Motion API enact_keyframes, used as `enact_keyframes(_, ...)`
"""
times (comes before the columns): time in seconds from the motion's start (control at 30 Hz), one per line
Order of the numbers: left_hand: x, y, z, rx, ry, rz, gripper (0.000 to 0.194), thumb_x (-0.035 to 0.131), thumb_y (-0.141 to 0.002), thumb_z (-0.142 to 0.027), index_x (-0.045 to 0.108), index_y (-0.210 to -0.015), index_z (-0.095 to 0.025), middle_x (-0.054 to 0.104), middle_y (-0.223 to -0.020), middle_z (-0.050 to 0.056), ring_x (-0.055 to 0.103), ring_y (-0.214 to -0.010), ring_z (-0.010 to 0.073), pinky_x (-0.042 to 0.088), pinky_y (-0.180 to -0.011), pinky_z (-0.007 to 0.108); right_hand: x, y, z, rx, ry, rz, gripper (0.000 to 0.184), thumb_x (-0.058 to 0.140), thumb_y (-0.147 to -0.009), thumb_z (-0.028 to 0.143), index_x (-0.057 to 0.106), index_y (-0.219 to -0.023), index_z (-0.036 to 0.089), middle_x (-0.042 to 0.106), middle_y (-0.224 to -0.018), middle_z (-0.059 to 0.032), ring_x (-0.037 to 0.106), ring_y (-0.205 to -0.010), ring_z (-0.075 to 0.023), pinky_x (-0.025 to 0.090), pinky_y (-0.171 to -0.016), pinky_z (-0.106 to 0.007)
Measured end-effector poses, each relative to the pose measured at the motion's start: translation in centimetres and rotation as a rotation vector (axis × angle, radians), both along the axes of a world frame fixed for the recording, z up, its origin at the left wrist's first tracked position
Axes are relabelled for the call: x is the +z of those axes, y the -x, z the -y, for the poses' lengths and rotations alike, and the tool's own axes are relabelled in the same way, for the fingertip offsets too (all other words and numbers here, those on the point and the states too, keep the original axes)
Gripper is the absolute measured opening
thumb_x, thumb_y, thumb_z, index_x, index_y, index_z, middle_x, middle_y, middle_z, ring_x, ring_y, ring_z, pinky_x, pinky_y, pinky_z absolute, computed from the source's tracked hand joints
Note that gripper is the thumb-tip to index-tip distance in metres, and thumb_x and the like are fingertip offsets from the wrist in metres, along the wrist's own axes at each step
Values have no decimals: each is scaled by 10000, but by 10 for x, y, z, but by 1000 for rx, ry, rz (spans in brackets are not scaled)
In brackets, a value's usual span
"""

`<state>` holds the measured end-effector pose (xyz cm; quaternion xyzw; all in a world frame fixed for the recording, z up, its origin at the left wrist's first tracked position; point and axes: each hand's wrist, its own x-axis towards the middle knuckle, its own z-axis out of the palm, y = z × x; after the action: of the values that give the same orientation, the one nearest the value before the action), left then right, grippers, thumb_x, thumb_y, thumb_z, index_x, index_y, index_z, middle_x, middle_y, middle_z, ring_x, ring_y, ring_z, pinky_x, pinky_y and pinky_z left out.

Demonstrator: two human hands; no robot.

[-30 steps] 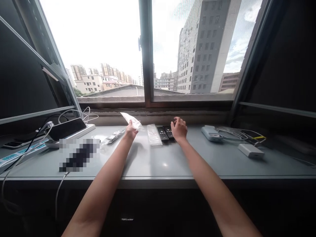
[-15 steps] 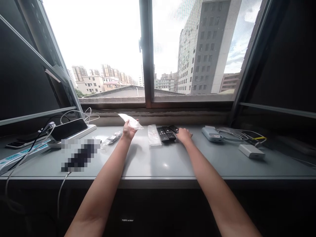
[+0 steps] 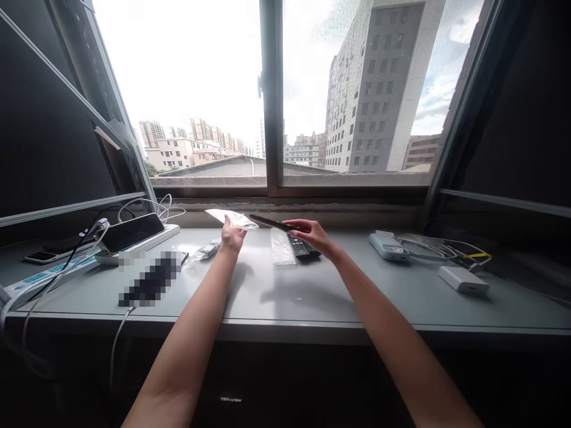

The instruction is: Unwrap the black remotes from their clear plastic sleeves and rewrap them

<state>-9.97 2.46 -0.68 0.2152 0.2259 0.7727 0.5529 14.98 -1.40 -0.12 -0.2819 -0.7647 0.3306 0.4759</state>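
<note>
My left hand (image 3: 232, 237) is closed on a thin white plastic bag (image 3: 229, 218), lifted above the desk. In my right hand (image 3: 314, 233) is a black remote control (image 3: 270, 222), pinched near one end and held almost level in the air. Its far tip points left, close to the bag's edge; whether the two touch I cannot tell. Under my right hand other black remotes (image 3: 306, 248) lie on the desk. A clear flat plastic bag (image 3: 282, 247) lies just left of them. Left of my left hand rests a remote in a clear bag (image 3: 208, 249).
A grey desk (image 3: 276, 300) runs below the window. On the left stand a power strip (image 3: 53, 271), a tablet-like device (image 3: 136, 233), loose cables and a blurred-out dark object (image 3: 149, 282). Right of my hands are a pale blue device (image 3: 388, 246), coiled cables and a white box (image 3: 463, 279).
My right hand has picked up a black remote from the desk and brought it left and up toward the white bag. My left hand still holds the bag, now tilted flatter.
</note>
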Motion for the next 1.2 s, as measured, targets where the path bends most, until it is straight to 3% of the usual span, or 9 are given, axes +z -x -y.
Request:
enact_keyframes(0.1, 0, 1, -1, -3, -19, -2, 454, 363, -969, -435, 501, -1291, -145, 675, -985, 101, 664, -815, 167, 552, -749, 286, -2, 8, 9, 77, -26, 74, 363, 676, -754, 335, 712, -1087, 197, 710, -1055, -60, 632, -943, -201, 483, -822, -308)
enact_keyframes(0.23, 2, 1, 0, 12, -7, -8, 465, 352, -966, -456, 505, -1292, -162, 667, -1021, 106, 667, -861, 185, 551, -792, 316, -7, 11, 11, 34, -49, 121, 330, 674, -745, 303, 730, -1052, 194, 719, -1037, -60, 634, -935, -205, 477, -823, -311)
enact_keyframes(0.43, 2, 3, 2, 30, 19, -4, 428, 378, -962, -453, 526, -1269, -194, 667, -1010, 87, 649, -770, 136, 546, -665, 231, -9, 9, 5, -33, -33, 91, 340, 660, -755, 303, 716, -1078, 210, 716, -1045, -46, 639, -912, -193, 492, -782, -297)
enact_keyframes(0.6, 3, -1, 2, 38, 40, 5, 396, 399, -961, -427, 532, -1255, -198, 666, -1015, 84, 651, -789, 130, 541, -663, 218, -12, 9, 4, -69, -68, 122, 348, 647, -761, 287, 704, -1094, 203, 717, -1037, -43, 635, -866, -176, 483, -741, -276)
enact_keyframes(0.8, 4, -9, 2, -44, -34, 3, 345, 389, -978, -349, 523, -1248, -180, 671, -953, 80, 660, -793, 141, 557, -679, 244, -15, 13, 5, -103, -116, 155, 333, 632, -778, 280, 694, -1094, 196, 715, -1034, -42, 640, -909, -179, 479, -810, -292)
enact_keyframes(1.0, 13, -24, 11, -114, -7, 8, 421, 388, -971, -386, 509, -1253, -98, 675, -877, 94, 657, -734, 168, 560, -697, 293, -15, 18, 7, -178, -173, 179, 302, 631, -782, 221, 691, -1078, 210, 705, -1076, -46, 639, -975, -189, 472, -884, -320)
enact_keyframes(1.2, 16, -39, 18, -172, -13, -45, 418, 392, -968, -395, 545, -1214, -93, 683, -832, 95, 662, -699, 167, 552, -662, 278, -20, 28, 5, -239, -281, 161, 361, 599, -783, 179, 633, -1142, 183, 672, -1116, -79, 613, -1028, -196, 454, -921, -334)
